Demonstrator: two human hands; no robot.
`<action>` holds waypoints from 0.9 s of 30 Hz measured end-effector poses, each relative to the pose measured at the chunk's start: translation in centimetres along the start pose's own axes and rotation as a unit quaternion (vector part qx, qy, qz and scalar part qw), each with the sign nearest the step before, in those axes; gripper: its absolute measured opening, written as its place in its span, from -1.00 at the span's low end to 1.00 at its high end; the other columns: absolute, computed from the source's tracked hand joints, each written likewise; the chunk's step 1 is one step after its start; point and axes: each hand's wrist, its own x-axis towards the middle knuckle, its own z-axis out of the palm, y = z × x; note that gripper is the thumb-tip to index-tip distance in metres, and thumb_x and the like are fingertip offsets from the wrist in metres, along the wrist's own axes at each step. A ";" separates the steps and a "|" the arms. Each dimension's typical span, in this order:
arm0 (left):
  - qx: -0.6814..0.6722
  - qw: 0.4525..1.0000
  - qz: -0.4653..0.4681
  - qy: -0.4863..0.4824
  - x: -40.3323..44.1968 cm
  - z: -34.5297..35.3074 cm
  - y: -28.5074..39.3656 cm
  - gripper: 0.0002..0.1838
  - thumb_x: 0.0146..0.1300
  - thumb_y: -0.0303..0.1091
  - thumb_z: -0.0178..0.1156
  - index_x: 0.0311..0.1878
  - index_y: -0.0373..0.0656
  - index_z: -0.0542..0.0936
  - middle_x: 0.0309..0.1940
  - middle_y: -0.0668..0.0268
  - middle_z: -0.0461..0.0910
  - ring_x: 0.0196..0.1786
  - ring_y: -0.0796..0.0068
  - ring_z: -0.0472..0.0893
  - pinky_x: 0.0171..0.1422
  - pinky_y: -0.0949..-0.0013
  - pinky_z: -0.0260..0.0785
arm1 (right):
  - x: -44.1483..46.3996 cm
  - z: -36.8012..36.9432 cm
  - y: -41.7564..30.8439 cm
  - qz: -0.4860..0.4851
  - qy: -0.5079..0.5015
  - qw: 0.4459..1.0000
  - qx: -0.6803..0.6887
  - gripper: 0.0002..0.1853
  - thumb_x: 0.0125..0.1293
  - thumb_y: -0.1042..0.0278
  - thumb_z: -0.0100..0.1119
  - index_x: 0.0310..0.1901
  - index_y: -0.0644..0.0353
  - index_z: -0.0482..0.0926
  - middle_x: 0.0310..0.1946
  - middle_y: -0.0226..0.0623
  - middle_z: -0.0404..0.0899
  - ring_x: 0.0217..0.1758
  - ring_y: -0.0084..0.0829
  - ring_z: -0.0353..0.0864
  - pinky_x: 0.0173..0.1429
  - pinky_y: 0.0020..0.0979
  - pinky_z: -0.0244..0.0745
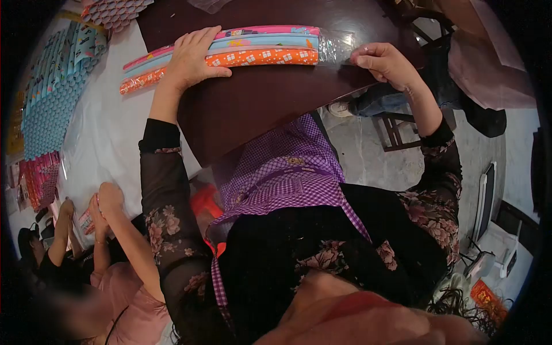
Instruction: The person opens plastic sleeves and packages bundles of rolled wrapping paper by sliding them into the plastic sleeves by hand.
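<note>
Several wrapping paper rolls [261,58] lie side by side on the dark table: pink, light blue, and orange with white gift prints. They sit in a clear plastic sleeve [334,49] that runs past their right ends. Across the rolls, left of their middle, rests my left hand [195,56], open, with its fingers stretched out and the thumb apart on the orange one. At the sleeve's loose right end, my right hand [382,64] is closed in a pinch on the plastic, a short way from the roll ends.
The dark table [247,103] meets a white-covered table [109,121] on the left. Stacked blue rolls [52,109] and pink rolls [40,181] stand on the far left. At lower left a co-worker's hands [106,204] are at the white table. A stool [399,129] stands at right.
</note>
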 end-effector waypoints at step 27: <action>-0.020 0.999 -0.033 0.001 -0.9 -0.7 0.6 0.09 -0.21 0.34 0.39 0.39 -0.08 0.32 0.33 0.19 0.36 0.39 0.19 0.27 0.47 0.16 -0.02 | 2.4 7.3 -3.1 0.107 0.045 0.992 0.044 -0.68 0.32 0.28 0.22 -0.02 0.34 0.57 -0.66 -0.60 0.34 -0.80 -0.75 0.17 -0.77 -0.59 0.05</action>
